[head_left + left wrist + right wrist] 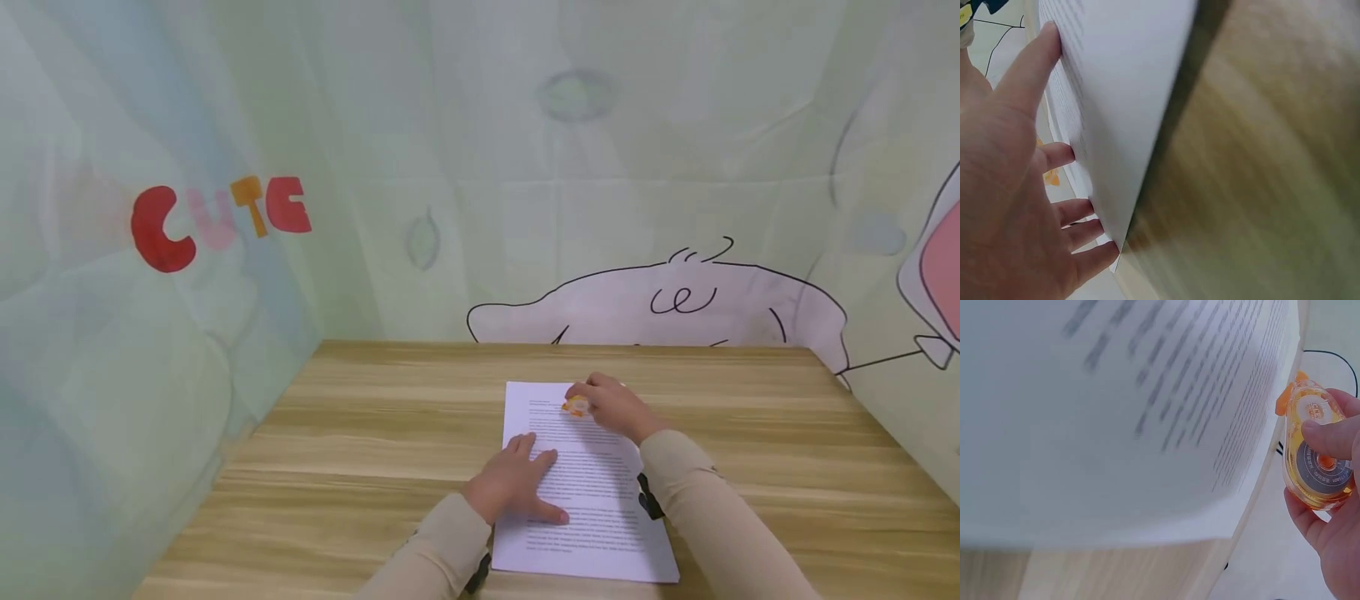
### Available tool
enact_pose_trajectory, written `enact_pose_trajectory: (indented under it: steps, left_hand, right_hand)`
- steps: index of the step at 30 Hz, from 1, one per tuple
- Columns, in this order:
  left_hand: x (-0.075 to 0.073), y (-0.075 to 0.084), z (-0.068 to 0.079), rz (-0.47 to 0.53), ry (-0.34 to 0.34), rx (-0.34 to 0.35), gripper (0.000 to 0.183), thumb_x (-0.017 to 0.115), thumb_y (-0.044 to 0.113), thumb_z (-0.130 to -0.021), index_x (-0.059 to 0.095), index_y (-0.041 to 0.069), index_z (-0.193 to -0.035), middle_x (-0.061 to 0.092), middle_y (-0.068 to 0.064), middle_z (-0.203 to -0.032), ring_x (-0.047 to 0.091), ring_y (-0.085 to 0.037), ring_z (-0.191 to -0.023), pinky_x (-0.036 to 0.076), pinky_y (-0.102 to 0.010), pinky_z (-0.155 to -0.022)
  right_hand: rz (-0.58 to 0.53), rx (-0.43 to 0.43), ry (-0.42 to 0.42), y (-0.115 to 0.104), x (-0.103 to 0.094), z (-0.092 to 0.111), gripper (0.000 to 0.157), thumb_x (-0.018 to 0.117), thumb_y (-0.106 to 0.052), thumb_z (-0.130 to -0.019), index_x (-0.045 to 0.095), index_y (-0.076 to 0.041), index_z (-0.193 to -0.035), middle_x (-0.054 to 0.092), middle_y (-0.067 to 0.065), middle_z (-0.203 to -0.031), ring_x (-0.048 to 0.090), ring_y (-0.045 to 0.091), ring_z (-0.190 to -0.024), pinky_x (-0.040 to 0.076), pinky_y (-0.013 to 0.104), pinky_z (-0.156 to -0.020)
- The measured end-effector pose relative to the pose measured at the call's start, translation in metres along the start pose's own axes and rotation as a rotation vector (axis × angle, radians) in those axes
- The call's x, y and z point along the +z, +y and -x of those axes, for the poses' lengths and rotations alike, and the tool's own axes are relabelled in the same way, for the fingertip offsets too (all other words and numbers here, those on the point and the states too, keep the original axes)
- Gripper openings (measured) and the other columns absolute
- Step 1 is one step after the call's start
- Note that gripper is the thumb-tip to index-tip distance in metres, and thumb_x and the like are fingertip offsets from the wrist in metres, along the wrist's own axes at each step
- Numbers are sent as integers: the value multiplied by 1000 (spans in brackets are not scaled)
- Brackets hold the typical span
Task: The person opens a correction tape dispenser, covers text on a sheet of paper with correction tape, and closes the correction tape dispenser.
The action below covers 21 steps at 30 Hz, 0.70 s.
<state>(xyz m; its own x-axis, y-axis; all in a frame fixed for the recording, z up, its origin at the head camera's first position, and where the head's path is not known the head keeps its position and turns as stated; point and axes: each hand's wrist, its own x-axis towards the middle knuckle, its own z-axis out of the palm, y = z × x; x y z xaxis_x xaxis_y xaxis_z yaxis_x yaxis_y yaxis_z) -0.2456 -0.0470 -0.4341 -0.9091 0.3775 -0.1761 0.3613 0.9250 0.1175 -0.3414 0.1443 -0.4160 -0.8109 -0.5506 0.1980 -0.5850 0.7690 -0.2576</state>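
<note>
A stack of white printed paper (pixel 592 550) lies on the wooden table, its text in several paragraphs. My left hand (pixel 517 479) rests on its left side with fingers and thumb spread, fingertips touching the sheet, as the left wrist view also shows. Near the top of the page my right hand (pixel 615 407) holds an orange, see-through correction tape (pixel 1319 447) between thumb and fingers. Its orange tip (pixel 1285 400) points toward the paper; whether it touches the sheet I cannot tell.
The wooden table (pixel 360 450) spreads out around the paper on both sides. Behind it hangs a pale green printed curtain (pixel 420 150) with a cartoon figure and coloured letters. Dark bands (pixel 649 497) sit at the wrists of the beige sleeves (pixel 712 508).
</note>
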Motion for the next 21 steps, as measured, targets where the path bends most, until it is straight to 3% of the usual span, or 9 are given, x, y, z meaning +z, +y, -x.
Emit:
enact_pose_trajectory:
  steps: [8, 15, 21]
  left_hand:
    - [-2, 1, 2, -43, -12, -2, 91, 64, 71, -65, 40, 26, -139, 30, -14, -147, 29, -29, -135, 35, -40, -106]
    - [-2, 2, -1, -66, -6, 9, 90, 64, 72, -64, 40, 27, -139, 31, -13, -146, 30, -28, -135, 35, -38, -106]
    - [0, 2, -4, -59, -25, -2, 91, 64, 71, -64, 40, 25, -139, 30, -14, -147, 29, -28, -135, 34, -39, -106]
  right_hand:
    - [68, -125, 30, -10, 11, -16, 41, 56, 11, -77, 64, -17, -105, 54, 8, -91, 52, 24, -83, 46, 39, -74]
    - [134, -150, 60, -10, 19, -22, 41, 57, 10, -74, 65, -19, -102, 53, 7, -88, 51, 23, -79, 45, 37, -70]
    - [144, -133, 18, -12, 19, -24, 42, 57, 9, -76, 65, -21, -103, 54, 7, -91, 51, 22, -80, 45, 37, -71]
